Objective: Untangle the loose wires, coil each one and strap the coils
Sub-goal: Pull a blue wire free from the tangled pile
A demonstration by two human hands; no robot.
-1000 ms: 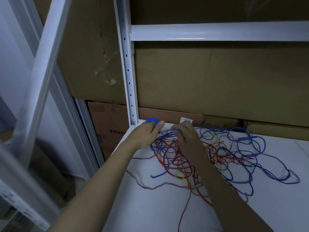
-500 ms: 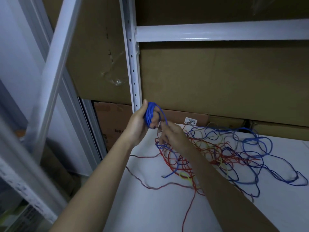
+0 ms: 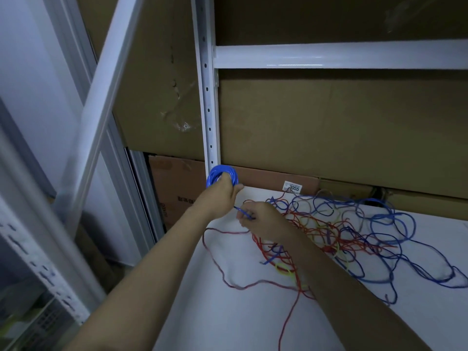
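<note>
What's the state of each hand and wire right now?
Left hand: grips blue wire coil, raised beside white steel upright.
Right hand: pinches the blue wire's loose strand.
Tangle of red, blue and yellow wires: uncoiled, knotted on white shelf board.

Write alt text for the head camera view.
A person's left hand holds a small coil of blue wire while the right hand pinches its loose strand, above a tangle of red, blue and yellow wires on a white shelf.
</note>
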